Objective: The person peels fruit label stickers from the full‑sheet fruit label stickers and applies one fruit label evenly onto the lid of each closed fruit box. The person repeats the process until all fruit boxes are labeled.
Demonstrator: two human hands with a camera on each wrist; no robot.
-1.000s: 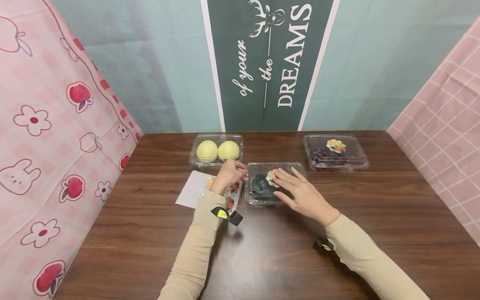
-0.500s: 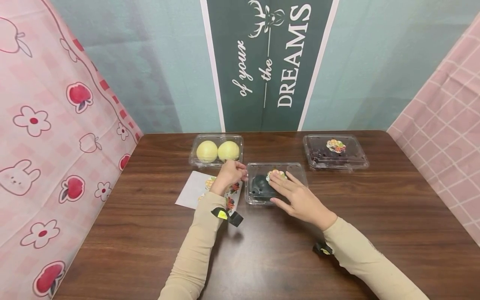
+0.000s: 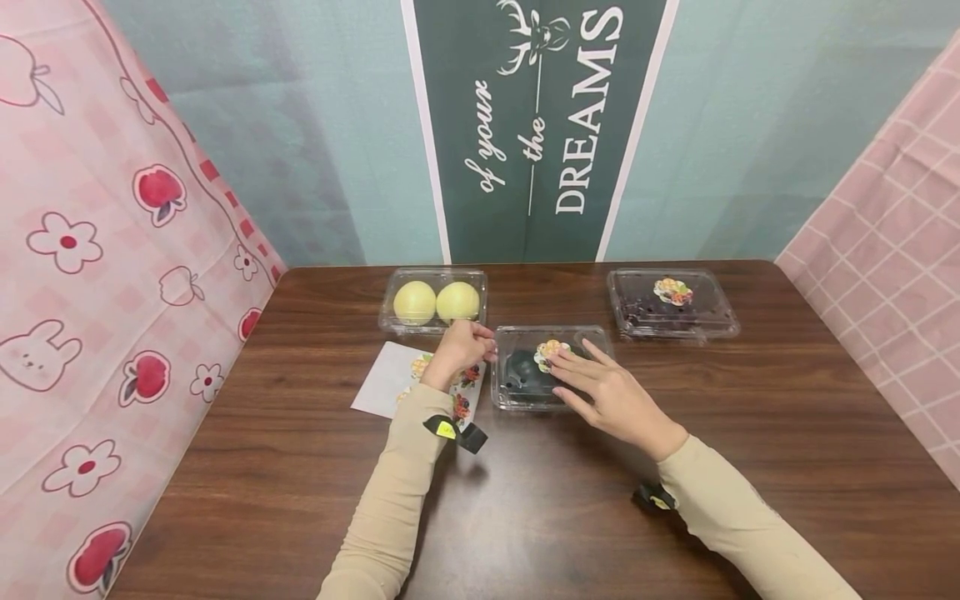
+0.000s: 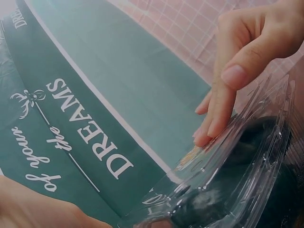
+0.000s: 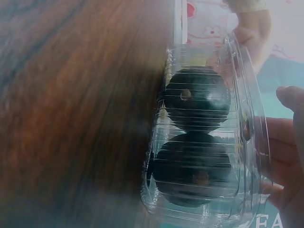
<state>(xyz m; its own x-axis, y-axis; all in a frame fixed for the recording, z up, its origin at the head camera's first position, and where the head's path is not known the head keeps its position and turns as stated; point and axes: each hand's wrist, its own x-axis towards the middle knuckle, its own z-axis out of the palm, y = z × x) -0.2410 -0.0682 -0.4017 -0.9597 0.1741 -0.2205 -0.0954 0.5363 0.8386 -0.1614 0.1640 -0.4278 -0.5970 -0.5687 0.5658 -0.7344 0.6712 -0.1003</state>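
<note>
A closed clear plastic clamshell box [image 3: 514,395] lies at the middle of the table. Two round dark green fruits [image 5: 192,168] show through its wall in the right wrist view. On its lid is a flower-shaped fruit sticker [image 3: 550,355]. My right hand [image 3: 615,400] reaches in from the right with fingers extended, fingertips on the sticker. In the left wrist view those straight fingers touch the lid from above. My left hand [image 3: 459,346] grips the box's left edge with curled fingers. A white sticker sheet [image 3: 382,379] lies partly under my left wrist.
A clear box with two yellow round fruits [image 3: 415,302] stands behind my left hand. At the back right is another clear box [image 3: 675,317] with dark purple contents and a similar sticker [image 3: 672,291]. Patterned cloths surround the brown wooden table [image 3: 247,500].
My right fingers slid left over the sticker, then drew back slightly right, uncovering more of it. My left hand and the boxes stay in place.
</note>
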